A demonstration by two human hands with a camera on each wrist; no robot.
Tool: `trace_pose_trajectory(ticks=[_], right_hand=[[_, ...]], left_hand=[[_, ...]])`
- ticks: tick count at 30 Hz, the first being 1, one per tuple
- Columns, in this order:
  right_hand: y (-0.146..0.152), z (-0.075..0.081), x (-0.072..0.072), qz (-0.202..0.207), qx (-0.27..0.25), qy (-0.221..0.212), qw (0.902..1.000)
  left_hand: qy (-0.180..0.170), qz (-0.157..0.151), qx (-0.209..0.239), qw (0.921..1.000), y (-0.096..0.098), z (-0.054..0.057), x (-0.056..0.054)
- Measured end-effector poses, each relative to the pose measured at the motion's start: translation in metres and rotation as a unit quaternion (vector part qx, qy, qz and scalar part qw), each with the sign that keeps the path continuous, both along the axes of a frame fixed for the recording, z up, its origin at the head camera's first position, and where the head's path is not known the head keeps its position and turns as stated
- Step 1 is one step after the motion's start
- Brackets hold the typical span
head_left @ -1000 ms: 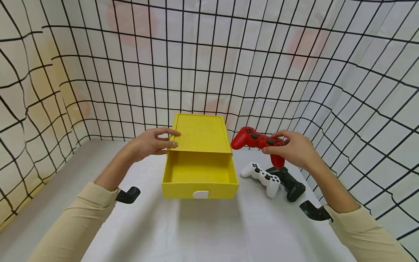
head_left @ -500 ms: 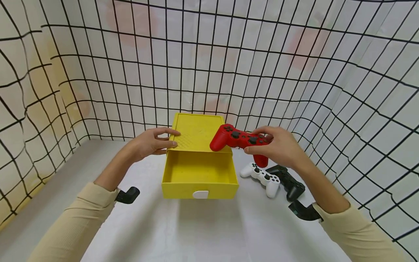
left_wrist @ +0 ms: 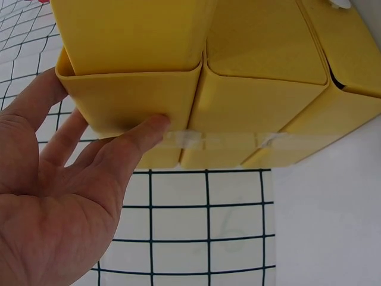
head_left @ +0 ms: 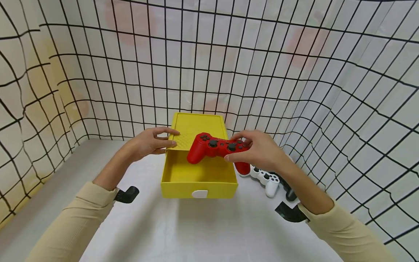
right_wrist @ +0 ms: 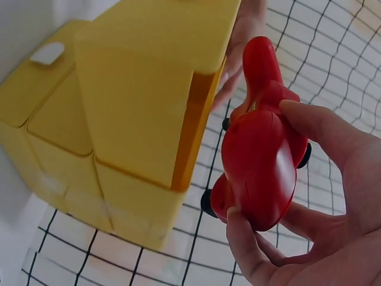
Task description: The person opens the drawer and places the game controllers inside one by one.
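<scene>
My right hand (head_left: 262, 151) pinches a red game controller (head_left: 214, 145) by its right part, between thumb and fingers. The controller hangs over the pulled-out top drawer (head_left: 214, 190) of a yellow drawer unit (head_left: 201, 125); nothing lies on the part of the drawer floor that shows. In the right wrist view, the controller (right_wrist: 259, 167) is seen end-on beside the drawer wall. My left hand (head_left: 148, 143) rests its fingers on the unit's top left edge. The left wrist view shows that hand (left_wrist: 71, 196) against the top compartment's side, above two pushed-in drawers.
A white game controller (head_left: 271, 186) lies on the table right of the unit, partly covered by my right hand and the red controller. A black controller (head_left: 290, 193) beside it is mostly hidden by my forearm. Black-grid netting (head_left: 203, 69) surrounds the table (head_left: 203, 233).
My right hand has carried the red controller leftward from above the white and black controllers to over the drawer. The left hand, unit and drawer hold their places.
</scene>
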State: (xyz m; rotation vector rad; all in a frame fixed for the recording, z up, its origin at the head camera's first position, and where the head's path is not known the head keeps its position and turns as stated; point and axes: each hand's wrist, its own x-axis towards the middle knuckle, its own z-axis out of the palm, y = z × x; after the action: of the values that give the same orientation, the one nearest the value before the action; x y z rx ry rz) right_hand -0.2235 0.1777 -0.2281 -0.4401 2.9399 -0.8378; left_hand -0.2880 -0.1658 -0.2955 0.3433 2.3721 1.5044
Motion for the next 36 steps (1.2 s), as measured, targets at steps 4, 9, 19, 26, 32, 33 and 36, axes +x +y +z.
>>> trace_pose_trajectory(ticks=[4,9,19,26,32,33,36], right_hand=[[-0.008,-0.001,0.004,0.013,0.006,0.004,0.9999],[-0.019,-0.001,0.009,0.037,-0.003,-0.011,0.9992],[-0.032,-0.005,0.008,0.063,0.008,-0.026,0.9976],[-0.036,-0.008,0.007,0.062,0.007,-0.039,0.9973],[-0.038,-0.013,0.004,0.057,0.013,-0.043,0.9974],[-0.039,-0.015,0.003,0.056,0.013,-0.043,0.9974],[-0.04,-0.019,0.002,0.058,0.015,-0.035,0.9976]], left_hand=[[-0.005,0.003,0.004,1.0,0.001,0.0,-0.001],[-0.003,0.003,0.008,1.0,0.001,0.001,0.0],[0.002,-0.001,0.006,1.0,0.0,0.0,0.0],[-0.001,0.004,0.003,1.0,0.001,0.001,0.0],[-0.006,0.005,0.008,0.9999,0.002,0.002,0.001],[-0.006,0.005,0.008,0.9999,0.002,0.002,0.001],[-0.007,0.003,0.013,0.9999,0.002,0.001,0.001]])
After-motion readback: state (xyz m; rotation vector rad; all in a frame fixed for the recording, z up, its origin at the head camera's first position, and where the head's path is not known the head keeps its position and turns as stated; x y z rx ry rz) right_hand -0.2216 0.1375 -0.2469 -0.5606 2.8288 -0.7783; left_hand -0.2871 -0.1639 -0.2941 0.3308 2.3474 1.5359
